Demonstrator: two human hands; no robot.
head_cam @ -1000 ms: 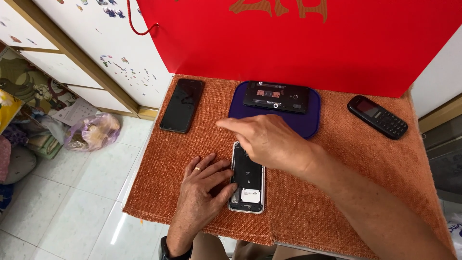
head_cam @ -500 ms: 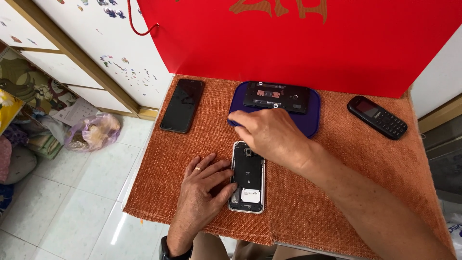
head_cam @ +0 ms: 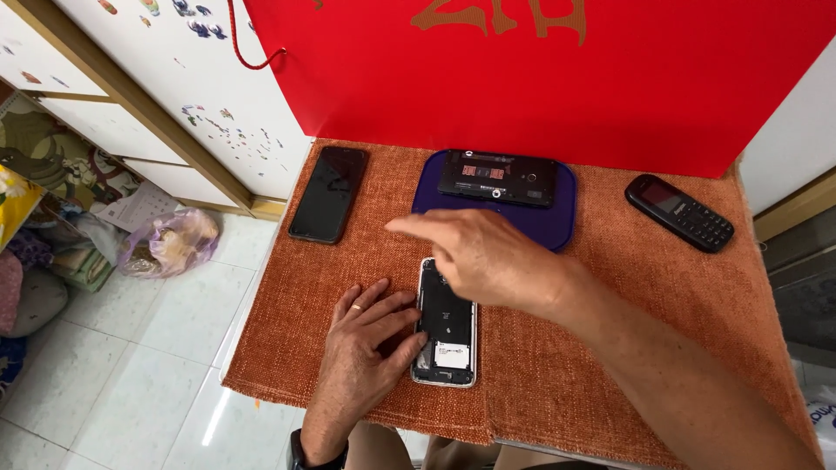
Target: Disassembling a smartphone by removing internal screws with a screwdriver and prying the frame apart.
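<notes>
An opened phone with its back removed is steadied flat on the orange cloth by the spread left hand, fingertips against its edge; the right hand is held over its top end, forefinger extended, nothing gripped; just beyond lies a blue tray bearing a black module.

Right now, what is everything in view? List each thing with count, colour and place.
opened phone: 1, black inside with silver rim, near edge of the cloth
smartphone: 1, black, far left of the cloth
keypad phone: 1, black, far right
tray: 1, dark blue, far middle
flat black device: 1, on the tray
cloth: 1, orange, covering the table
red board: 1, upright behind
plastic bag: 1, on the floor, left
left hand: touching the opened phone's left edge
right hand: over its top end, forefinger extended
</notes>
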